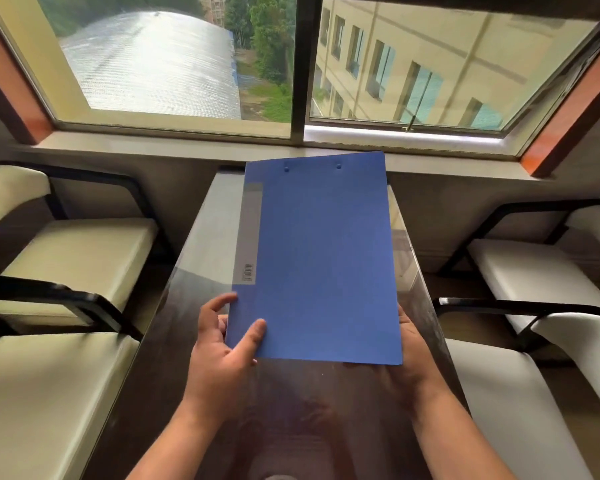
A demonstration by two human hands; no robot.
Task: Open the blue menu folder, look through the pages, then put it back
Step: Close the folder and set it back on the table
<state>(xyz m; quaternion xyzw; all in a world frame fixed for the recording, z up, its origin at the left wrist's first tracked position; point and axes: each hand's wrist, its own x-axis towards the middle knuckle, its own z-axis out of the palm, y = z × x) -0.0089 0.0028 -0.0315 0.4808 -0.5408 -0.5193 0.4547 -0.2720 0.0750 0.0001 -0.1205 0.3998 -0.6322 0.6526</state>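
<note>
Two bare forearms reach up from the bottom edge over a dark, glossy surface (174, 375) that reflects the window light. The left hand (222, 348) grips the near left corner of the blue menu folder (321, 258): its thumb (253, 336) is pressed flat on the cover and its fingers curl around the spine edge. The right hand (409, 344) is mostly hidden beneath the folder's near right corner, supporting it from below; only the edge of the palm and the wrist show, so how its fingers close cannot be told.

The folder is shut and held above the surface, tilted so its far edge rises toward the window. Along the spine runs a grey label strip (250, 233) with a small barcode (248, 272) at its near end; the print there is too small to read. Two round rivets (312, 167) sit near the far edge of the cover.

Cream-cushioned chairs with black frames stand on both sides of the surface, a left pair (66, 258) and a right pair (534, 271). Beyond the surface's far end a pale windowsill (153, 147) runs beneath a wide window (298, 64) with a dark central post, looking out on a curved corrugated roof, green trees and a beige building.
</note>
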